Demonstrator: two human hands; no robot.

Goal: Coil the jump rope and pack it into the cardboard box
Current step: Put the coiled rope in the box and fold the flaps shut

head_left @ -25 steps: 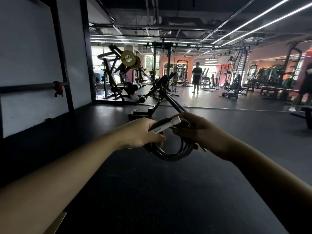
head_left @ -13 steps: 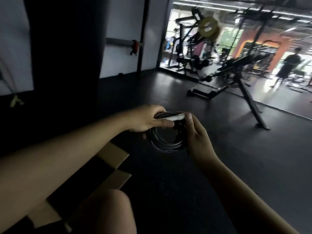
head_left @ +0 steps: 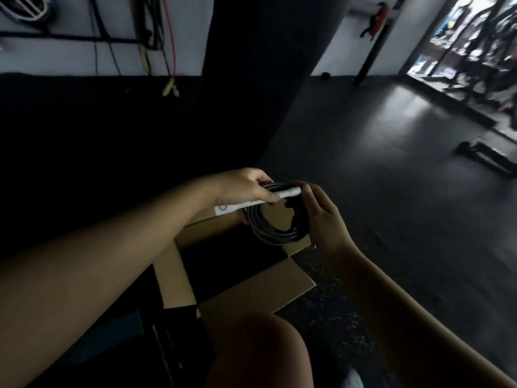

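The black jump rope (head_left: 275, 233) is wound into a tight round coil with a white handle (head_left: 253, 201) lying across its top. My left hand (head_left: 246, 189) grips the handle and the coil's left side. My right hand (head_left: 321, 217) holds the coil's right side, fingers curled around it. The coil hangs just above the far edge of the open cardboard box (head_left: 251, 287), which stands on the dark floor with its brown flaps spread outward. The box's inside is too dark to see into.
My bare knee (head_left: 260, 351) rises at the bottom, right next to the box. A wide black pillar (head_left: 251, 65) stands behind the box. Cords (head_left: 170, 51) hang on the white wall at left. Gym equipment (head_left: 486, 158) lies on the floor at right.
My view has swung left and down from the gym hall to the floor. Both hands have carried the coiled rope down over the open box, which has come into full view.
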